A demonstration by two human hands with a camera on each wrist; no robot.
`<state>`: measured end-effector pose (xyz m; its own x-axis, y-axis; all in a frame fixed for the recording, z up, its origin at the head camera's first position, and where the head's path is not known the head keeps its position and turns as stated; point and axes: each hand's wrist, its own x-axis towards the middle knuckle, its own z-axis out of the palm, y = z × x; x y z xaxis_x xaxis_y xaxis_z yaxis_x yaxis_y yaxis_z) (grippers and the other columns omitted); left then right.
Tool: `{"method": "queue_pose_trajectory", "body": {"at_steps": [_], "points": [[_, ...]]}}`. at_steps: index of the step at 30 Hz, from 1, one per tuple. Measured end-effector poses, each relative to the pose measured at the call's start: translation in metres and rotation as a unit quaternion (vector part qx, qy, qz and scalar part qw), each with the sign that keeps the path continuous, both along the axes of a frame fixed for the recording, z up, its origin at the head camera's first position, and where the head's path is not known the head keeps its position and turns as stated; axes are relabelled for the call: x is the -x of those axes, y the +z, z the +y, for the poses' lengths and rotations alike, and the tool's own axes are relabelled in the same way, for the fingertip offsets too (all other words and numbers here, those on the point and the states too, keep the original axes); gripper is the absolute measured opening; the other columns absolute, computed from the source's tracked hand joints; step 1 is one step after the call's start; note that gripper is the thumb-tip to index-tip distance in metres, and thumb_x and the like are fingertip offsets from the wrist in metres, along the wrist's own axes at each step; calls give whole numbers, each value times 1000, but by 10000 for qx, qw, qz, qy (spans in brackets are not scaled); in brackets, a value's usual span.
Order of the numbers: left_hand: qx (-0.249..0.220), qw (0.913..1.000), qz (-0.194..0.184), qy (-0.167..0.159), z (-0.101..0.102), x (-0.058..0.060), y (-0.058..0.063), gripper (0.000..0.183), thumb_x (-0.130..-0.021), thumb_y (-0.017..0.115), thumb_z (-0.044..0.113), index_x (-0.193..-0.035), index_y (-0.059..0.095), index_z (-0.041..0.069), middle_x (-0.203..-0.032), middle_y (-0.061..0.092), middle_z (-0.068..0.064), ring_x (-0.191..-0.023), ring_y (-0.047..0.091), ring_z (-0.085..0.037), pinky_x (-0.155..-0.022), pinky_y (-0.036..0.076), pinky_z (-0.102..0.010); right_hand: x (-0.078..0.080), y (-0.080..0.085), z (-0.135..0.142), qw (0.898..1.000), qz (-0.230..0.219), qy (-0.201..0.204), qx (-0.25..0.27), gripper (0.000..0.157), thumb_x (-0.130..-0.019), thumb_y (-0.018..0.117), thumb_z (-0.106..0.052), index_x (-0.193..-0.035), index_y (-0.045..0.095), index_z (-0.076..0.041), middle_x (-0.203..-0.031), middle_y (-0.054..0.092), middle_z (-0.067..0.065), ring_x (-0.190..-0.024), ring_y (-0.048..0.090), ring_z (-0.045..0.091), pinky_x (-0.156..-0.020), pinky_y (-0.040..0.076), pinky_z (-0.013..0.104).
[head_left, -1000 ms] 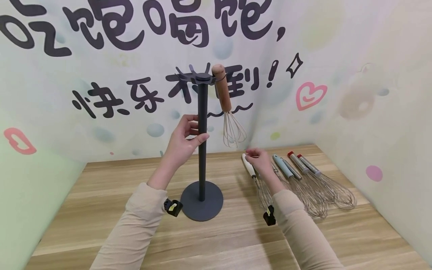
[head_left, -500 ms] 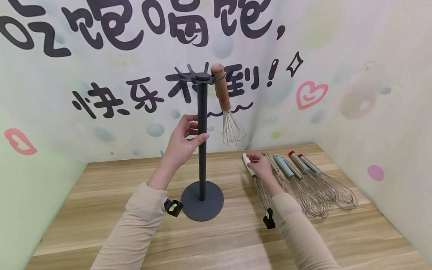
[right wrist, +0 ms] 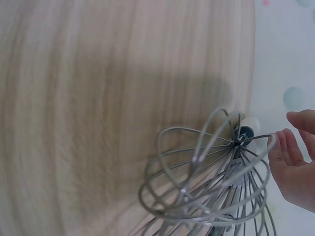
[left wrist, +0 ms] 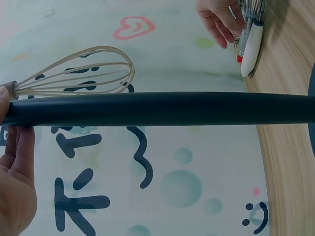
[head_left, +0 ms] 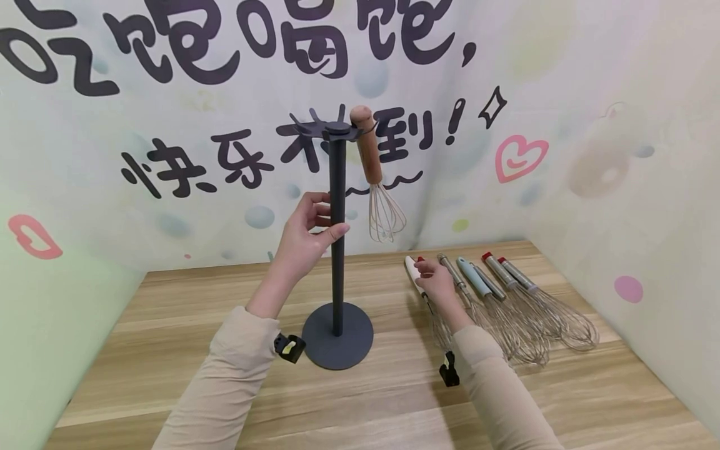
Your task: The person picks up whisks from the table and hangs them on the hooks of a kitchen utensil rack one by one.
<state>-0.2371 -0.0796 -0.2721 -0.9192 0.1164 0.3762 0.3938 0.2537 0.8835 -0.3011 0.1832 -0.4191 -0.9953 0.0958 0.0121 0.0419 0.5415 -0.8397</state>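
In the head view my left hand [head_left: 304, 231] grips the dark pole [head_left: 337, 269] of an upright utensil stand, thumb in front and fingers behind. From one hook of its top rack [head_left: 337, 128] hangs a whisk with a wooden handle [head_left: 368, 150]. My right hand [head_left: 437, 282] hovers beside the white-handled whisk [head_left: 412, 270] with loosely bent fingers and nothing visible in them. In the left wrist view a gap shows between that right hand [left wrist: 221, 19] and the white handle [left wrist: 253, 48]. The wire loops [right wrist: 206, 172] fill the lower right wrist view.
Right of my right hand, several more whisks lie side by side, among them a light blue-handled one [head_left: 472, 275] and metal ones with red ends [head_left: 497, 269]. A printed wall cloth [head_left: 253, 206] rises behind the wooden table [head_left: 208, 337]. The stand's round base [head_left: 337, 350] rests on it.
My right hand has shifted slightly down toward me, uncovering more handles behind it. The hanging whisk sways a little to the left. My left hand keeps its grip on the pole.
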Motion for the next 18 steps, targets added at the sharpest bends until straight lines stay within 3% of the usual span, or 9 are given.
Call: {"method": "queue_pose_trajectory", "body": {"at_steps": [18], "points": [[67,9999,70,83,0,0,-1,47,-87,70,14,-126,45,9,-112,63,-16,-99,62,-27,-77,52,-27,5,-18,5,9985,-24,3,-550,39,-82,54,8,-120,61,4,-121,61,25,-109,56,34,-92,48,42]]}}
